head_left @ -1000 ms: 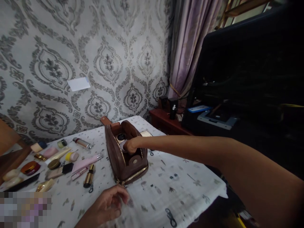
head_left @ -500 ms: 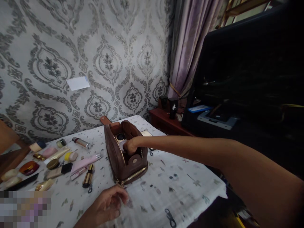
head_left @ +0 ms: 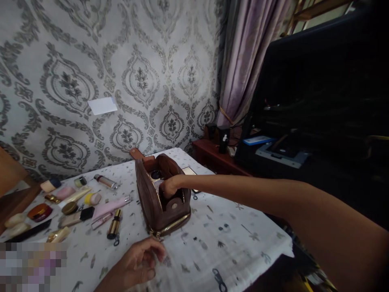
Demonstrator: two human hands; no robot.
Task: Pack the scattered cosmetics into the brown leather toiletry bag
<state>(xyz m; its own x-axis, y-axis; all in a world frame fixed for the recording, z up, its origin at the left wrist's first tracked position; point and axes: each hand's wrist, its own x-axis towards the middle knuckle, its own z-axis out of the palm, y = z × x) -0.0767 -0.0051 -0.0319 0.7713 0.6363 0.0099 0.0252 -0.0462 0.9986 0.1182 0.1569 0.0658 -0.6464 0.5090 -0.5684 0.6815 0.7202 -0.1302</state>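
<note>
Brown bag [head_left: 145, 198] on counter [head_left: 234, 247]; right hand [head_left: 170, 186] inside bag, fingers mostly hidden, cannot tell if holding; left hand [head_left: 138, 257] before bag, fingers half-curled, apart from thumb; pink tube [head_left: 110, 207] left of bag

Bag [head_left: 145, 198], around right hand [head_left: 170, 187]: smooth leather-look, low sheen; zip [head_left: 176, 224], shiny gold-toned metal. Cloth [head_left: 240, 243], beneath left hand [head_left: 141, 259]: matt fabric, lightly creased.

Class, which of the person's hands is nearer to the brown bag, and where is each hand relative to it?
Right. The right hand reaches into the open top of the bag; the left hand is outside it, by its near end.
</note>
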